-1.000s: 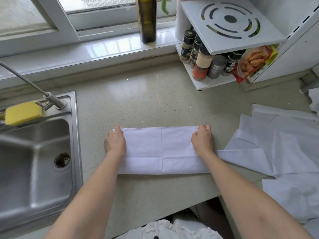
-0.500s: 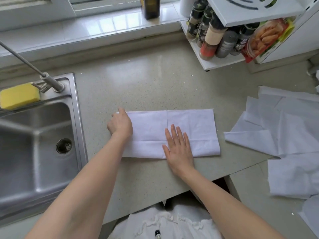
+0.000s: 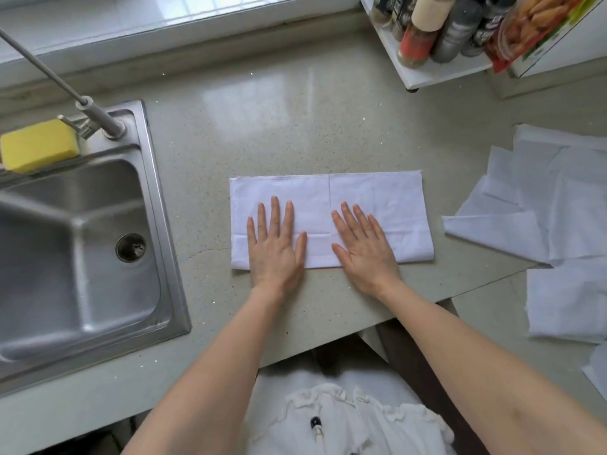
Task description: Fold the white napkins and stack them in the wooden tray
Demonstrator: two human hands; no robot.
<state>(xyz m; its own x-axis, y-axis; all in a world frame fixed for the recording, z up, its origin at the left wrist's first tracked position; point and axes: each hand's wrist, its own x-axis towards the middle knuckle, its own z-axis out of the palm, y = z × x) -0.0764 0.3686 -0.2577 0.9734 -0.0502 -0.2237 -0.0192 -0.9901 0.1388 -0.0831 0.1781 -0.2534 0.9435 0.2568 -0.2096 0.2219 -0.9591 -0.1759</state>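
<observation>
A white napkin (image 3: 371,198), folded into a long strip, lies flat on the speckled countertop (image 3: 262,119) in the middle of the view. My left hand (image 3: 275,244) presses flat on its left half, fingers straight and spread. On the right half my right hand (image 3: 363,244) lies flat too, just right of the centre crease. Several loose white napkins (image 3: 551,198) are spread at the right edge of the counter. No wooden tray is in view.
A steel sink (image 3: 98,244) with a tap (image 3: 95,116) and a yellow sponge (image 3: 37,144) fills the left. A white rack of spice jars (image 3: 427,37) stands at the back right. The counter's front edge runs just below my wrists.
My left hand let go of the napkin's left end and now lies flat on it. My right hand slid slightly right along the strip. The camera tilted further down.
</observation>
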